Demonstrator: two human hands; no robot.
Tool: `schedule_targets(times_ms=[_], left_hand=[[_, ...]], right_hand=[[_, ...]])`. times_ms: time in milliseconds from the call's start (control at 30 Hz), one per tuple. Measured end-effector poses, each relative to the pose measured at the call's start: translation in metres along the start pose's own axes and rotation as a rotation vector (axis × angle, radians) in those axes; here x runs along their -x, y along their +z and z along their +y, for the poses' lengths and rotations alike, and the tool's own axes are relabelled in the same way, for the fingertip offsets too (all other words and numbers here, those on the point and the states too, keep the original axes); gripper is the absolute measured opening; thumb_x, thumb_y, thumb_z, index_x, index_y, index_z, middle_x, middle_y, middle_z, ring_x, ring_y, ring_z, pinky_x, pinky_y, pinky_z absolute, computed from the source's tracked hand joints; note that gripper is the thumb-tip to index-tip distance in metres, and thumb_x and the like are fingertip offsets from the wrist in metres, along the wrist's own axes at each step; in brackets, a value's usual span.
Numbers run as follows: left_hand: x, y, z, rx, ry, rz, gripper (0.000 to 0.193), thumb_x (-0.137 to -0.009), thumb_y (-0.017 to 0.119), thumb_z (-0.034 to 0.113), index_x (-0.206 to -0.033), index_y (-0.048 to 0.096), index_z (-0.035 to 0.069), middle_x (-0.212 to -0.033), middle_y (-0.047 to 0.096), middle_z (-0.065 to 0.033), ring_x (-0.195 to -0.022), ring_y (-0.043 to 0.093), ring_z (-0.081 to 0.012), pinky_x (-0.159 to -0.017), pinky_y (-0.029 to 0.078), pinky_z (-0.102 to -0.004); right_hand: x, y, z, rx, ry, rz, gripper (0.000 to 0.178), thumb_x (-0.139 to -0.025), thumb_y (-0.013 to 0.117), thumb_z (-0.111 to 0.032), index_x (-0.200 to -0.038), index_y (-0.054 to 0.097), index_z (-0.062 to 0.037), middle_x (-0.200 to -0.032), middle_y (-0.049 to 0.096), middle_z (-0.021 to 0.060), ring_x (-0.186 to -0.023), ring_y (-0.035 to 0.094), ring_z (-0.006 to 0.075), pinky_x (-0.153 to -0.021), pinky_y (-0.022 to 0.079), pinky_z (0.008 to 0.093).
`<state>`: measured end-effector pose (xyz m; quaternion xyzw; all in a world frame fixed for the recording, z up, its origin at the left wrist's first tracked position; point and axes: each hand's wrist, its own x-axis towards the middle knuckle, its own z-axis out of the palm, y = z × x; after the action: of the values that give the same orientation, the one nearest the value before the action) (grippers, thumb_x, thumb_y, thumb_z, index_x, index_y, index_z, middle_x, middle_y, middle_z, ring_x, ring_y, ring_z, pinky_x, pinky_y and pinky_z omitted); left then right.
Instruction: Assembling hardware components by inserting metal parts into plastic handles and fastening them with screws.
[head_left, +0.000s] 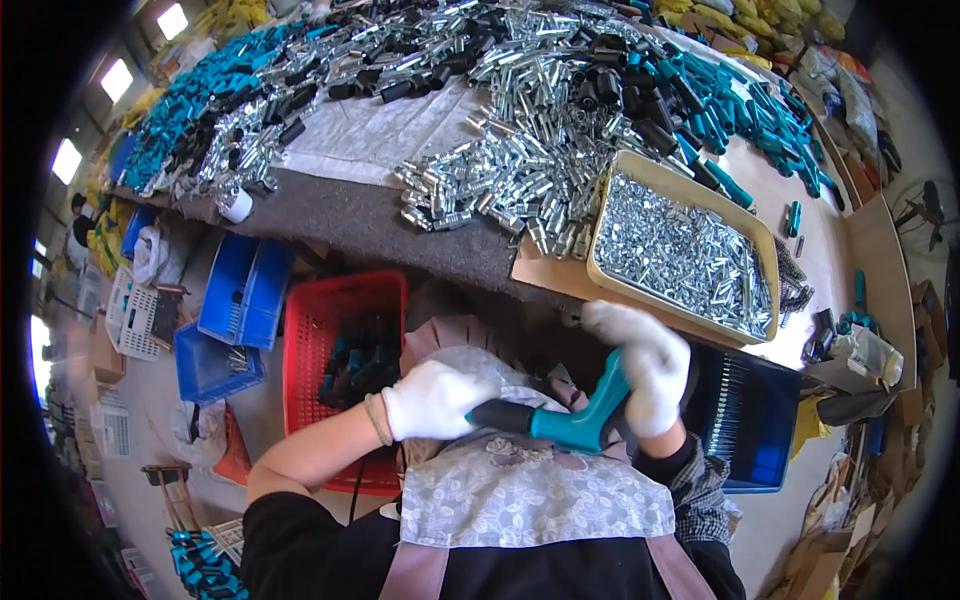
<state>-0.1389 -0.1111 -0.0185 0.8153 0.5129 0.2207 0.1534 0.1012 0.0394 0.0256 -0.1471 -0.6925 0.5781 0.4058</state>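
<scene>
My left hand (pixel 435 398), in a white glove, is wrapped round the black sleeve (pixel 500 414) of a teal pistol-shaped tool body (pixel 575 425). This body lies crosswise over my apron, with its bent handle rising at the right. Beside that handle is my right hand (pixel 650 370), also gloved, with fingers curled and fingertips pointing left under the table edge. What its fingers hold, if anything, is too small to tell. Just past its fingers stands a cream tray (pixel 600 235) full of small silvery metal pins (pixel 680 250).
The table carries heaps of metal sockets (pixel 480 180), black sleeves (pixel 605 88) and teal handles (pixel 715 110). Below its edge stand a red crate (pixel 345 285) with teal and black parts, blue bins (pixel 245 290) at left and a dark blue bin (pixel 755 440) at right.
</scene>
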Motion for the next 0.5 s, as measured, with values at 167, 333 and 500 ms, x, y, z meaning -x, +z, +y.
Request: schedule_targets(times_ms=[167, 333, 500], left_hand=[[-0.010, -0.004, -0.024, 0.129, -0.591, 0.272, 0.025, -0.076, 0.077, 0.019, -0.097, 0.069, 0.008, -0.091, 0.071, -0.0137, -0.083, 0.071, -0.0311, -0.072, 0.058, -0.0370], [0.003, 0.002, -0.007, 0.059, -0.078, 0.147, 0.023, -0.070, 0.075, 0.014, -0.092, 0.068, 0.010, -0.082, 0.068, -0.0120, -0.073, 0.069, -0.0309, -0.065, 0.055, -0.0390], [0.005, 0.026, -0.023, 0.128, -0.418, 0.165, 0.026, -0.075, 0.076, 0.018, -0.098, 0.070, 0.008, -0.086, 0.070, -0.0147, -0.079, 0.069, -0.0354, -0.070, 0.056, -0.0411]], right_hand=[[0.001, 0.022, -0.003, 0.161, -0.291, -0.044, 0.035, -0.093, 0.056, -0.023, -0.111, 0.065, 0.0056, -0.123, 0.064, 0.0223, -0.121, 0.058, 0.0404, -0.109, 0.039, 0.0459], [-0.016, 0.000, -0.004, 0.077, 0.119, 0.062, 0.038, -0.095, 0.048, -0.021, -0.113, 0.064, 0.0089, -0.122, 0.066, 0.0218, -0.122, 0.060, 0.0322, -0.108, 0.042, 0.0406], [-0.014, 0.020, -0.006, 0.275, -0.341, -0.278, 0.032, -0.093, 0.053, -0.021, -0.108, 0.067, 0.0039, -0.121, 0.065, 0.0217, -0.124, 0.057, 0.0398, -0.109, 0.040, 0.0488]])
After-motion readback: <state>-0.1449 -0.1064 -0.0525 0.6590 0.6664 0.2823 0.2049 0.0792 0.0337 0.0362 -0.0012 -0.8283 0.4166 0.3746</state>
